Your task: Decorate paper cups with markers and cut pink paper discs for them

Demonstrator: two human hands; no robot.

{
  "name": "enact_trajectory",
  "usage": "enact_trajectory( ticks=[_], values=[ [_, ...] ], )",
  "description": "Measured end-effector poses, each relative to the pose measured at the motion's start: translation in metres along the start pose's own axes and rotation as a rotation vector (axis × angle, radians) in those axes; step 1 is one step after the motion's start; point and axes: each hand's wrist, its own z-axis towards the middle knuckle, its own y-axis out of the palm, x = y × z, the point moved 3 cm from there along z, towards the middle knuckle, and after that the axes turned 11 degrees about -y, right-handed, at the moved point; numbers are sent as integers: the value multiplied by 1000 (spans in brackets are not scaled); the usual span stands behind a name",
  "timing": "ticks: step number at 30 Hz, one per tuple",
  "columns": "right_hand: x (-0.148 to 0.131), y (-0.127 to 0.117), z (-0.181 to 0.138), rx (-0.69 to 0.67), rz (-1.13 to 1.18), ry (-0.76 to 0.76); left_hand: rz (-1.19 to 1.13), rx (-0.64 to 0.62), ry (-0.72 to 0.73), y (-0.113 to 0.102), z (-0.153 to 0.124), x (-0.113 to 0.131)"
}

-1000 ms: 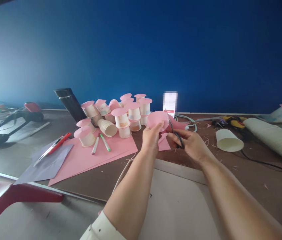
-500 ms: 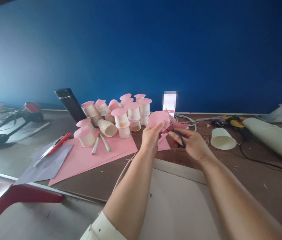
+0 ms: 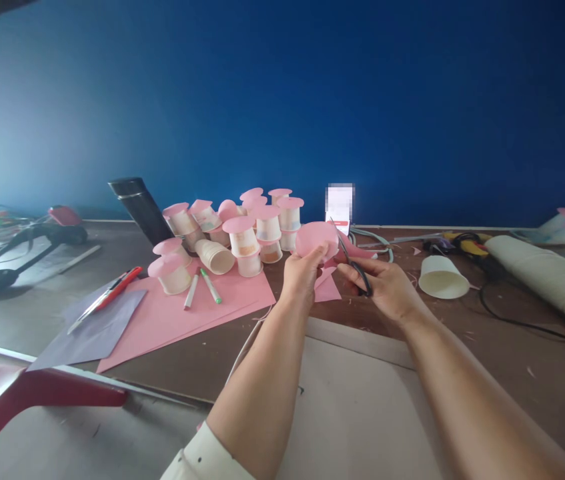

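Observation:
Between thumb and fingers, my left hand (image 3: 306, 272) pinches a rounded piece of pink paper (image 3: 315, 239), raised over the table. My right hand (image 3: 387, 287) grips black-handled scissors (image 3: 362, 277), whose blades point up and away along the paper's right edge. A pink strip (image 3: 359, 252) hangs behind the blades. Just beyond the left hand stand several paper cups stacked in pairs and topped with pink paper, such as this cup stack (image 3: 243, 250). Below the hands sits an open cardboard box (image 3: 357, 387).
Pink sheets (image 3: 162, 320) lie left, bearing two markers (image 3: 211, 287). Farther left are a red utility knife (image 3: 112, 293) and a dark flask (image 3: 142, 210). A lit phone (image 3: 339, 207) stands behind. Rightward lie a paper cup (image 3: 442, 279), a long cup stack (image 3: 547, 277) and black cable (image 3: 517, 321).
Both hands stay almost in place. The pink paper and scissors have shifted only very slightly, the paper a touch to the left.

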Motion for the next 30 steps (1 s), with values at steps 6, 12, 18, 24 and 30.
enact_trajectory(
  ticks=[6, 12, 18, 24, 30],
  values=[
    [-1, 0, 0, -3, -19, -11, -34, 16, -8, 0, 1, 1],
    [-3, 3, 0, 0, 39, 5, -80, 30, -3, 0, 0, 1],
    [-3, 6, 0, -56, 96, -6, -118, 13, -3, 1, 2, -2],
    [-1, 6, 1, -29, 110, 1, 14, 1, 51, 0, -7, 6],
    [-6, 5, 0, 0, 107, 11, 83, 11, 10, 1, -22, 16]
  ],
)
